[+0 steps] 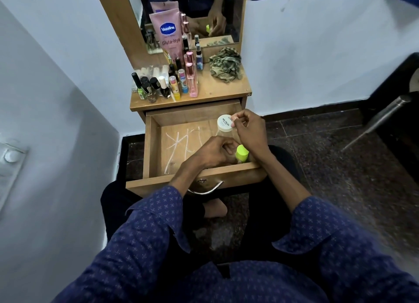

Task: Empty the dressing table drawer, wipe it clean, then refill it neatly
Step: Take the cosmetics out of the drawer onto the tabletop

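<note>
We count one drawer (154,144) pulled out of the dressing table (217,87), and inside it, at the right front corner, two containers: one clear jar with a white lid (224,123) printed "nail polish", and one bottle with a yellow-green cap (242,152) just in front of it. White chalky streaks (179,144) mark the bare drawer floor to the left. On the tabletop we see one pink Vaseline tube (169,34) standing against the mirror (192,10), one crumpled patterned cloth (225,64) at the right, and a tight cluster of small cosmetics (167,80) at the left: roughly six nail polish bottles at the front, three lip balm sticks and about four slim pink or dark spray bottles behind, though the crowding keeps us from an exact count. Both of our arms, in two dark blue patterned sleeves (158,212), reach over the drawer front. Our right hand (248,130) is arched above the jar, thumb and forefinger pinching the edge of the white lid. Our left hand (215,152) is curled low beside the capped bottle, fingers bent inward toward it; we cannot tell whether they actually grip it.
</note>
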Demonstrator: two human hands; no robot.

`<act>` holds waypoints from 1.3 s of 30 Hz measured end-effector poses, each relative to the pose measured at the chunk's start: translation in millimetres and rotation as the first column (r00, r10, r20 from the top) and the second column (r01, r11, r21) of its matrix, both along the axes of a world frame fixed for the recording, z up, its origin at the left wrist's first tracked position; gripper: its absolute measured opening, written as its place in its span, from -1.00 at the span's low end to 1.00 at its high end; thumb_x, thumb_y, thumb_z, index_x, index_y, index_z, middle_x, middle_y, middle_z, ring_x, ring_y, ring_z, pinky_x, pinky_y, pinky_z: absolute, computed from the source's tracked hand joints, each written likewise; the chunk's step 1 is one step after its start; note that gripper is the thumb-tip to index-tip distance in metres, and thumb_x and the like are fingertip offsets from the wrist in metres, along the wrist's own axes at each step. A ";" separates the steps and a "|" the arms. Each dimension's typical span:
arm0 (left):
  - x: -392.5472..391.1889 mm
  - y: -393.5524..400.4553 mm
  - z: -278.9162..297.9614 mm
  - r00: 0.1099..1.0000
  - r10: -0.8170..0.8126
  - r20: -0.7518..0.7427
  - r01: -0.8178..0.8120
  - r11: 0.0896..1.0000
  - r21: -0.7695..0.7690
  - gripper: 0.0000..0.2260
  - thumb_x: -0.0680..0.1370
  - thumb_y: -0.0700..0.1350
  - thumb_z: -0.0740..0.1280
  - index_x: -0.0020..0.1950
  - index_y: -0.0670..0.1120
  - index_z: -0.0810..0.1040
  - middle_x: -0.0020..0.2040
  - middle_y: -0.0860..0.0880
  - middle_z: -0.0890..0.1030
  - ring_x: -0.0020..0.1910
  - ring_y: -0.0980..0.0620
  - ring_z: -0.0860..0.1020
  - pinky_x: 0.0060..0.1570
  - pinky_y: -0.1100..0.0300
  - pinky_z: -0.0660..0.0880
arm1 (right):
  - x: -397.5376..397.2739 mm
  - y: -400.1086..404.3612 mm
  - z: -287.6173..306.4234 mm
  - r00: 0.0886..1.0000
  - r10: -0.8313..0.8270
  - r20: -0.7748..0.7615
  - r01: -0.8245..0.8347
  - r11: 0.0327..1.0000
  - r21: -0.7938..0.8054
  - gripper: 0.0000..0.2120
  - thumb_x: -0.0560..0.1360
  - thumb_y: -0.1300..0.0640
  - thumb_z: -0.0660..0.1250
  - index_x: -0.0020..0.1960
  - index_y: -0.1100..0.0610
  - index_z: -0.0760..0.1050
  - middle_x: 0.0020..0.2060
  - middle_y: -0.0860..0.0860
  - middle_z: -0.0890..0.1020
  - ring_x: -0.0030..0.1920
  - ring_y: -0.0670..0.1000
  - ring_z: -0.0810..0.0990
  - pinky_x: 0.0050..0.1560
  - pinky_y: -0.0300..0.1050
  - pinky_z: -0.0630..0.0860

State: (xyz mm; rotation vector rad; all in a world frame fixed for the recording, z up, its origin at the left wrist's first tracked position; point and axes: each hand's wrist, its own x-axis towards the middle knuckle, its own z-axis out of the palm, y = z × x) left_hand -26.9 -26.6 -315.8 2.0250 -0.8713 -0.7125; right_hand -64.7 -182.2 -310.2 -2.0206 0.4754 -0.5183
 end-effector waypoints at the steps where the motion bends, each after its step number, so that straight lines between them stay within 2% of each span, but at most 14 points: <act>1: 0.0 0.4 0.5 1.000 0.003 0.011 -0.003 1.000 0.004 -0.76 0.44 -0.24 0.61 0.07 -0.12 0.70 -0.18 0.12 0.63 -0.22 0.29 0.53 -0.11 0.44 0.45 | 0.3 0.7 -0.6 1.000 0.008 -0.004 -0.008 1.000 0.006 -0.89 0.60 0.05 0.39 -0.01 0.06 0.66 -0.19 -0.08 0.73 -0.11 -0.12 0.68 -0.06 -0.11 0.62; 4: 2.9 1.7 -0.3 0.993 0.080 0.089 -0.081 0.997 0.006 -0.80 0.45 -0.10 0.63 -0.06 -0.04 0.64 -0.17 0.02 0.62 -0.22 0.19 0.52 -0.18 0.41 0.39 | 0.9 2.0 -0.4 1.000 0.018 -0.006 -0.018 1.000 0.023 -0.88 0.59 0.02 0.39 -0.02 0.05 0.66 -0.21 -0.07 0.73 -0.12 -0.10 0.69 -0.04 0.01 0.65; 6: 6.8 3.1 -2.3 0.973 0.200 0.115 -0.198 0.980 -0.028 -0.79 0.46 -0.07 0.62 -0.04 -0.05 0.63 -0.15 -0.02 0.65 -0.22 0.15 0.52 -0.23 0.42 0.38 | 0.2 3.0 2.4 1.000 0.021 0.013 -0.022 0.998 0.054 -0.84 0.58 -0.03 0.41 -0.03 0.05 0.66 -0.22 -0.07 0.72 -0.13 -0.10 0.70 -0.05 0.01 0.66; 10: 15.2 11.2 -3.9 0.882 0.450 0.138 -0.433 0.891 -0.138 -0.75 0.46 -0.03 0.61 0.04 -0.07 0.64 -0.11 -0.01 0.67 -0.17 0.11 0.59 -0.19 0.29 0.46 | -5.5 6.7 9.7 0.994 0.100 0.043 -0.102 0.994 0.048 -0.74 0.52 -0.13 0.50 0.01 0.05 0.65 -0.14 -0.10 0.70 -0.13 -0.15 0.66 -0.16 -0.32 0.56; 14: 19.3 16.2 -1.3 0.796 0.594 0.118 -0.556 0.794 -0.247 -0.74 0.48 -0.02 0.60 0.07 -0.08 0.65 -0.09 0.02 0.67 -0.12 0.08 0.62 -0.15 0.20 0.52 | -6.3 8.4 10.7 0.980 0.196 0.038 -0.198 0.978 0.063 -0.70 0.50 -0.14 0.53 0.10 0.03 0.64 -0.08 -0.09 0.71 -0.11 -0.15 0.66 -0.16 -0.38 0.51; 19: 18.4 19.2 7.5 0.788 0.615 -0.030 -0.580 0.725 -0.371 -0.74 0.53 -0.12 0.56 0.16 -0.19 0.66 -0.11 0.10 0.65 -0.18 0.35 0.59 -0.13 0.44 0.46 | -5.3 8.1 9.6 0.958 0.287 0.029 -0.286 0.958 -0.034 -0.61 0.46 -0.01 0.60 0.23 0.05 0.61 -0.02 -0.08 0.70 -0.10 -0.12 0.68 -0.04 -0.19 0.66; 21: 16.0 18.7 10.3 0.806 0.584 -0.098 -0.571 0.721 -0.392 -0.70 0.51 -0.14 0.58 0.18 -0.20 0.68 -0.08 0.02 0.71 -0.16 0.31 0.62 -0.11 0.41 0.53 | -4.5 10.3 12.4 0.950 0.312 0.012 -0.309 0.945 -0.110 -0.57 0.44 -0.01 0.61 0.25 0.05 0.61 -0.03 -0.09 0.69 -0.12 -0.13 0.66 -0.07 -0.13 0.65; 24: 15.9 19.4 11.4 0.814 0.555 -0.169 -0.567 0.700 -0.433 -0.69 0.50 -0.12 0.60 0.19 -0.17 0.69 -0.02 -0.04 0.75 -0.07 0.14 0.69 -0.01 0.23 0.63 | -1.8 12.6 17.7 0.951 0.307 0.036 -0.294 0.933 -0.206 -0.59 0.44 -0.04 0.60 0.22 0.04 0.62 -0.07 -0.15 0.67 -0.13 -0.17 0.64 -0.12 -0.10 0.64; 27: 20.2 19.4 11.8 0.786 0.578 -0.221 -0.607 0.652 -0.453 -0.74 0.57 -0.06 0.53 0.21 -0.14 0.70 0.03 -0.06 0.76 0.01 0.02 0.71 0.10 0.08 0.66 | 7.1 6.3 26.6 0.968 0.245 0.049 -0.232 0.955 -0.185 -0.55 0.40 -0.05 0.63 0.21 0.08 0.63 -0.06 -0.09 0.70 -0.11 -0.12 0.66 -0.08 -0.06 0.65; 29: 27.0 19.0 8.2 0.759 0.638 -0.130 -0.628 0.665 -0.403 -0.80 0.62 -0.03 0.47 0.17 -0.10 0.71 0.02 -0.01 0.75 0.03 0.01 0.70 0.15 -0.03 0.64 | 19.0 -0.2 38.4 0.975 0.210 0.072 -0.197 0.968 -0.153 -0.56 0.37 -0.05 0.64 0.17 0.09 0.64 -0.10 -0.05 0.70 -0.12 -0.06 0.67 -0.05 -0.07 0.65; 31: 34.0 16.5 6.2 0.771 0.637 0.001 -0.606 0.734 -0.305 -0.86 0.60 -0.14 0.46 0.15 -0.10 0.69 0.04 0.02 0.72 0.03 0.05 0.67 0.18 -0.06 0.61 | 34.9 -6.4 55.1 0.974 0.192 0.116 -0.176 0.975 -0.137 -0.57 0.35 -0.04 0.65 0.14 0.08 0.64 -0.13 -0.04 0.70 -0.15 -0.03 0.68 -0.07 -0.14 0.64; 33: 41.2 9.7 5.3 0.791 0.577 0.203 -0.553 0.817 -0.165 -0.72 0.49 -0.16 0.53 0.19 -0.10 0.65 0.12 -0.03 0.68 0.09 -0.01 0.63 0.19 -0.06 0.59 | 53.1 -11.1 70.7 0.974 0.178 0.139 -0.157 0.976 -0.151 -0.53 0.34 -0.05 0.65 0.17 0.09 0.65 -0.11 -0.03 0.71 -0.16 -0.05 0.69 -0.08 -0.20 0.63; 36: 48.6 -7.8 5.8 0.805 0.438 0.400 -0.502 0.863 0.066 -0.54 0.40 0.02 0.60 0.24 -0.06 0.60 0.26 -0.10 0.60 0.27 -0.11 0.53 0.24 -0.08 0.54 | 81.5 -13.5 80.1 0.980 0.163 0.114 -0.143 0.976 -0.166 -0.51 0.33 -0.06 0.66 0.16 0.10 0.64 -0.11 -0.02 0.70 -0.15 -0.03 0.70 -0.06 -0.11 0.66; 39: 53.6 -26.9 -0.5 0.785 0.409 0.466 -0.521 0.842 0.138 -0.47 0.37 0.19 0.57 0.23 -0.03 0.60 0.23 -0.08 0.61 0.27 -0.12 0.51 0.18 -0.09 0.54 | 105.2 -10.5 78.0 0.984 0.168 0.066 -0.154 0.972 -0.178 -0.55 0.31 0.00 0.68 0.12 0.13 0.64 -0.14 -0.03 0.68 -0.15 0.05 0.70 -0.05 0.07 0.67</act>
